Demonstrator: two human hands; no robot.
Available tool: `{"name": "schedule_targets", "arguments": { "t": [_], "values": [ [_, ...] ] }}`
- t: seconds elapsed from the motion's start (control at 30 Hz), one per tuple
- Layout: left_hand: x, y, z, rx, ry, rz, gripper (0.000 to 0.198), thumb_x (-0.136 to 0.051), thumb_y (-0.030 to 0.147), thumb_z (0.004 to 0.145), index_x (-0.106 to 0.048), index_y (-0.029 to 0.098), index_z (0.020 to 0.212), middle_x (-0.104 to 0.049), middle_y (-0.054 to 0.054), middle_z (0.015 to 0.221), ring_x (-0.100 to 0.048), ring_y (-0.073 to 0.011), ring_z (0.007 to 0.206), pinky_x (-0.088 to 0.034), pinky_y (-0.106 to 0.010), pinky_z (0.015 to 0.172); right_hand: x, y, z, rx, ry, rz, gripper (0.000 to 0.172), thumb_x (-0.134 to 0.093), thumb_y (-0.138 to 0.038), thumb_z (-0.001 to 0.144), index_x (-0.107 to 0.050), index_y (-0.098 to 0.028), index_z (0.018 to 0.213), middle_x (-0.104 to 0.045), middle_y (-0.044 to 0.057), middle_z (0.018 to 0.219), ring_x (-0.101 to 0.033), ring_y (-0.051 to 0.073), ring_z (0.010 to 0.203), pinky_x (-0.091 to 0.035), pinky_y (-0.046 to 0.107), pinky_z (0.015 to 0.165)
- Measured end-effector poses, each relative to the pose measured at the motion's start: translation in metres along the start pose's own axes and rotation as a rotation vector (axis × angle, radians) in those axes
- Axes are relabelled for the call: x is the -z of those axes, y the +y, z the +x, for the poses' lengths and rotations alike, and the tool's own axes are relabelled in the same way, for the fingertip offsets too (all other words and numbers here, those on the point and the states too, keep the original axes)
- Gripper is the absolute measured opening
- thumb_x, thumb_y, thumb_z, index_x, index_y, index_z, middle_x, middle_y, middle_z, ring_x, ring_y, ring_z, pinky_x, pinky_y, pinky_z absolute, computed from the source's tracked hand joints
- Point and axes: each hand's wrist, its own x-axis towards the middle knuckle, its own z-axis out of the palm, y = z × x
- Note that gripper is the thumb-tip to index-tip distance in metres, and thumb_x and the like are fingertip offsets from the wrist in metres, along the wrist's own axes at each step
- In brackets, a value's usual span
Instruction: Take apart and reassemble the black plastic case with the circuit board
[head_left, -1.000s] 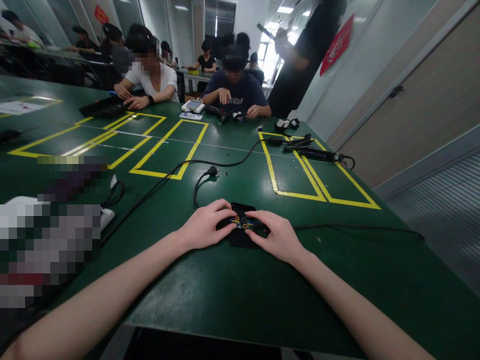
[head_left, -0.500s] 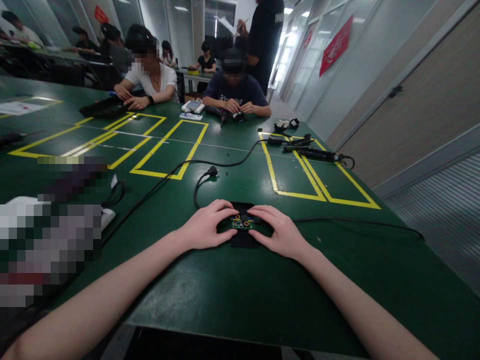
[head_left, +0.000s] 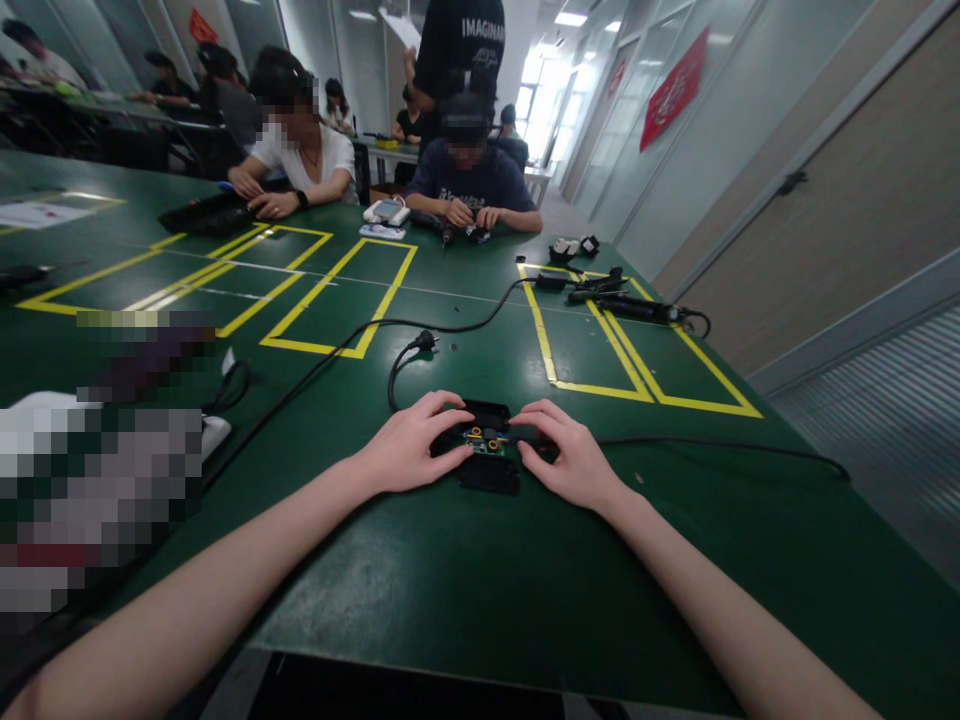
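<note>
A small green circuit board (head_left: 487, 447) with copper-wound coils lies between two black plastic case halves, the far half (head_left: 487, 413) and the near half (head_left: 489, 476). My left hand (head_left: 412, 443) holds the board's left end, its thumb at the near corner and its fingers over the far side. To the right, my right hand (head_left: 568, 452) has thumb and fingertips apart, curved around the board's right end without a visible grip. A black power cable (head_left: 690, 440) runs out to the right from under that hand. Behind the left hand, a short cord ends in a black plug (head_left: 425, 342).
Yellow tape rectangles (head_left: 364, 300) mark the green table (head_left: 420, 600). Black tools and a cable block (head_left: 551, 283) lie at the back right. A pixelated area covers the left edge. Two people (head_left: 465, 180) work across the table; another stands behind.
My right hand has shifted slightly right, off the board, uncovering more of its right end and of the case halves. The standing person in the background has moved left.
</note>
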Motion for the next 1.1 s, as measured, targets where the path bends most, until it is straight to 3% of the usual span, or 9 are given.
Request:
{"name": "schedule_targets", "arguments": {
  "t": [0.1, 0.2, 0.43, 0.6, 0.83, 1.1],
  "values": [
    [0.003, -0.002, 0.001, 0.037, -0.002, 0.027, 0.020, -0.061, 0.030, 0.095, -0.065, 0.020, 0.112, -0.065, -0.010, 0.121, -0.067, -0.0238, 0.108, -0.059, -0.038, 0.091, 0.008, 0.005, 0.001, -0.029, -0.092, -0.096, 0.010, -0.057, -0.025, 0.091, -0.066, -0.021, 0.089, -0.069, 0.003, 0.078, -0.064, 0.016, 0.064, -0.048, 0.026, 0.060],
    [0.005, -0.005, 0.002, 0.075, -0.020, 0.062, 0.009, -0.058, 0.027, 0.096, -0.063, 0.020, 0.100, -0.068, -0.005, 0.101, -0.067, -0.0213, 0.092, -0.057, -0.035, 0.082, 0.014, 0.011, 0.002, -0.047, -0.137, -0.178, 0.024, -0.055, -0.036, 0.097, -0.065, -0.020, 0.081, -0.064, 0.001, 0.064, -0.057, 0.015, 0.055, -0.039, 0.026, 0.057],
    [0.007, -0.005, 0.004, 0.052, -0.011, 0.067, 0.023, -0.040, 0.033, 0.108, -0.059, 0.020, 0.103, -0.067, -0.005, 0.096, -0.065, -0.0209, 0.087, -0.054, -0.034, 0.082, 0.019, 0.013, 0.002, -0.034, -0.150, -0.145, 0.036, -0.043, -0.040, 0.107, -0.067, -0.021, 0.087, -0.070, 0.004, 0.071, -0.063, 0.018, 0.059, -0.041, 0.028, 0.059],
    [0.010, -0.003, 0.003, 0.023, -0.039, 0.051, 0.029, -0.034, 0.033, 0.109, -0.058, 0.019, 0.102, -0.066, -0.006, 0.095, -0.064, -0.0210, 0.085, -0.052, -0.034, 0.082, 0.020, 0.014, 0.001, -0.019, -0.181, -0.141, 0.039, -0.038, -0.039, 0.109, -0.062, -0.021, 0.084, -0.065, 0.002, 0.065, -0.061, 0.017, 0.054, -0.039, 0.027, 0.058],
    [0.011, -0.001, 0.001, 0.016, -0.144, 0.021, 0.032, -0.031, 0.035, 0.110, -0.057, 0.020, 0.097, -0.065, -0.003, 0.087, -0.062, -0.0192, 0.075, -0.047, -0.030, 0.073, 0.022, 0.013, 0.000, -0.003, -0.235, -0.122, 0.050, -0.027, -0.046, 0.111, -0.051, -0.023, 0.074, -0.056, 0.000, 0.057, -0.051, 0.014, 0.047, -0.034, 0.027, 0.055],
    [0.015, 0.004, 0.003, 0.022, -0.213, -0.012, 0.031, -0.038, 0.035, 0.107, -0.058, 0.020, 0.090, -0.064, -0.001, 0.079, -0.061, -0.0177, 0.068, -0.042, -0.027, 0.065, 0.023, 0.008, 0.001, 0.027, -0.297, -0.175, 0.051, -0.030, -0.043, 0.110, -0.055, -0.022, 0.071, -0.058, 0.001, 0.057, -0.052, 0.015, 0.049, -0.033, 0.027, 0.057]
  ]
}}
